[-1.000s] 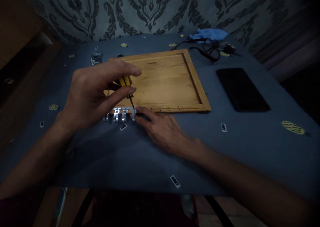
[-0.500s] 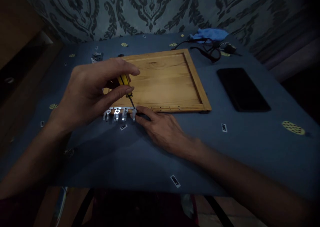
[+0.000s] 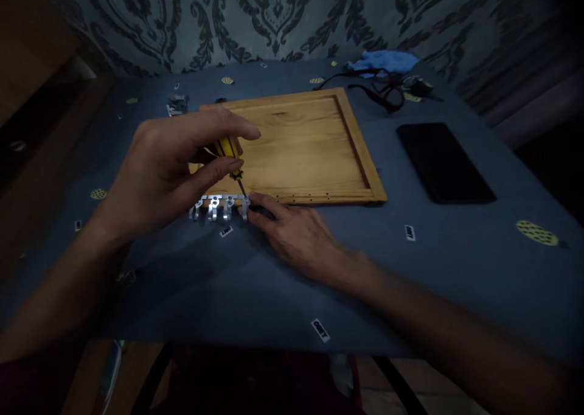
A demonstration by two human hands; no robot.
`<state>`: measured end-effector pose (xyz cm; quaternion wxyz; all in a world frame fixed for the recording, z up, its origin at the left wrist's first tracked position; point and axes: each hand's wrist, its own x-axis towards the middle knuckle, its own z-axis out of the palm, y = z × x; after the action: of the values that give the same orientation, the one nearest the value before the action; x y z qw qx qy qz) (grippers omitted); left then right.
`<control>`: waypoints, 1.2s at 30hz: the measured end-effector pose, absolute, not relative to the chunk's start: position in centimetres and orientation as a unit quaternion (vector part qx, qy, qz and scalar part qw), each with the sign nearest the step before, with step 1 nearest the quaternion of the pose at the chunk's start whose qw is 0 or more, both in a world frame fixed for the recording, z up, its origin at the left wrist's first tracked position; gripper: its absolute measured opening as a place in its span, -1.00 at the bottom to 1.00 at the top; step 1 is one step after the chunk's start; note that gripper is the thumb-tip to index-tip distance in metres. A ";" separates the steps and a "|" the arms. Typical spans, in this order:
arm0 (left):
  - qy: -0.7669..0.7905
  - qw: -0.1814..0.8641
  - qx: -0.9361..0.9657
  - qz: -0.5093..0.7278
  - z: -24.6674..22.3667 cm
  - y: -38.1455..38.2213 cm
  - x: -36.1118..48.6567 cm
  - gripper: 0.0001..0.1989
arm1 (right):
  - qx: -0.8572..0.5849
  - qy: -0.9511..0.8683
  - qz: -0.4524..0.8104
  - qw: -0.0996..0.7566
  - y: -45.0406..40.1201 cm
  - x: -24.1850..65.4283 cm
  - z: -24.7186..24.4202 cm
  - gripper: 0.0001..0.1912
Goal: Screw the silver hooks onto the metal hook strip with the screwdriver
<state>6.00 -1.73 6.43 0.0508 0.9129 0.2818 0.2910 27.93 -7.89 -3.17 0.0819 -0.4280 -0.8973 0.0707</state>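
My left hand is closed around a yellow-and-black screwdriver, thumb and index finger along its handle. The screwdriver tilts, its tip down on a silver metal hook at the near edge of a framed wooden board. At that same hook, the thumb and index finger of my right hand pinch it against the edge. Several similar hooks sit in a row to its left along the edge. Small dark holes dot the edge to the right. My left hand hides the board's left part.
Loose metal pieces lie at the back left. Eyeglasses, a blue cloth and a dark object like keys are at the back right. A black phone lies right of the board on the blue tablecloth.
My left index finger has shifted slightly to the right over the screwdriver handle. The tip stays at the same hook, and my right hand holds its place.
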 end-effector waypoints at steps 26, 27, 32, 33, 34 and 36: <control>0.296 0.054 0.885 0.356 5.7 -1.9 7.1 -0.64 | -0.432 -0.894 0.086 0.089 -7.9 27.8 -2.9 -0.37; 0.310 0.057 0.883 0.349 5.7 -1.9 7.0 -0.62 | -0.431 -0.894 0.087 0.089 -7.9 27.8 -2.9 -0.38; 0.292 0.065 0.888 0.349 5.7 -1.8 6.6 -0.56 | -0.430 -0.897 0.076 0.073 -7.9 27.9 -3.0 -0.38; 0.279 0.066 0.891 0.352 5.7 -1.7 6.5 -0.55 | -0.429 -0.897 0.074 0.076 -7.9 27.9 -3.1 -0.38; 0.269 0.066 0.894 0.352 5.7 -1.6 6.5 -0.55 | -0.428 -0.897 0.073 0.079 -7.9 27.9 -3.2 -0.37; 0.263 0.062 0.901 0.340 5.8 -1.5 6.4 -0.55 | -0.427 -0.898 0.070 0.085 -7.9 27.9 -3.3 -0.37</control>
<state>6.38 -1.49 5.82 0.0625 0.9005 0.2631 0.3405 27.94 -7.88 -3.29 0.0853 -0.4268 -0.8976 0.0696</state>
